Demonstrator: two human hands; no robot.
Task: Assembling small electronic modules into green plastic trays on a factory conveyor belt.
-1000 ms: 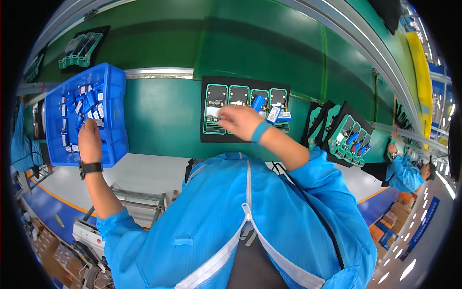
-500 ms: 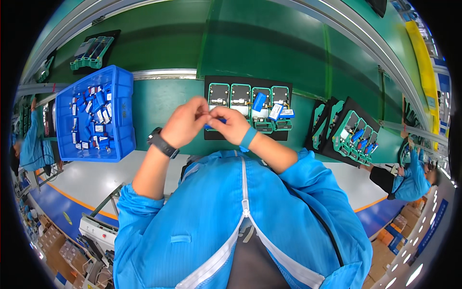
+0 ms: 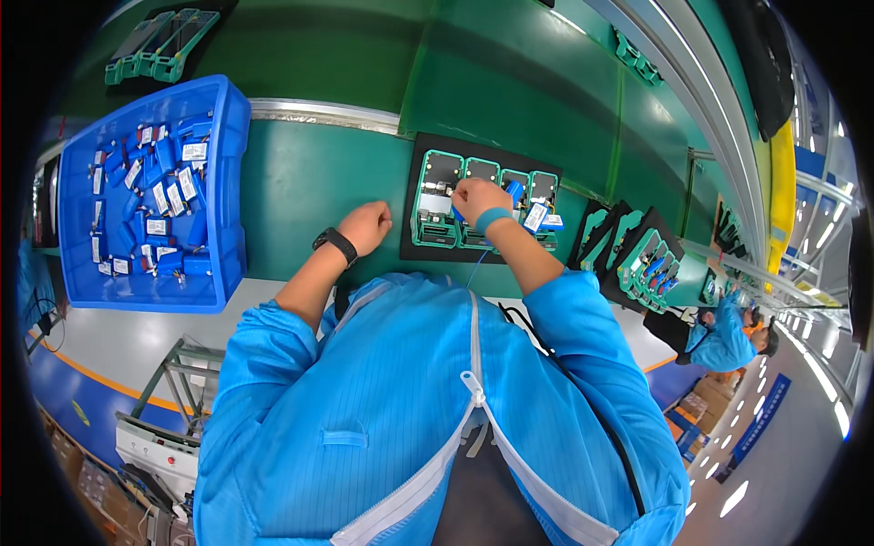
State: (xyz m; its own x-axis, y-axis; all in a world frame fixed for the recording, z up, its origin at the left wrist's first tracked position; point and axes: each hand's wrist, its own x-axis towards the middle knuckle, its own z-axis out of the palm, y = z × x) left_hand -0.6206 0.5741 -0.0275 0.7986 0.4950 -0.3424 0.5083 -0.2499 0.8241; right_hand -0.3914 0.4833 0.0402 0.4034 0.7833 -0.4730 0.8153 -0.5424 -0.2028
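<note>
My right hand [image 3: 481,199] is over the second green-framed unit from the left, fingers closed. A bit of a blue battery pack [image 3: 457,215] shows under its fingertips; most of it is hidden. My left hand [image 3: 366,228] hovers over the green bench, left of the black mat [image 3: 411,227], with its fingers curled in; what they hold, if anything, is hidden. On the mat stands a row of several green-framed units [image 3: 438,235]. Among those on the right lie blue battery packs, one with a white label [image 3: 535,217].
A blue bin [image 3: 233,182] with many loose blue battery packs stands at the left. More framed units [image 3: 645,268] lean on black mats at the right, and others [image 3: 162,44] lie far left. A metal rail [image 3: 323,112] crosses behind the bench. A co-worker [image 3: 728,337] is at the far right.
My hands have parted: the right moved right onto the second unit, the left stayed left with curled fingers. The view has shifted, so the bin looks larger and nearer.
</note>
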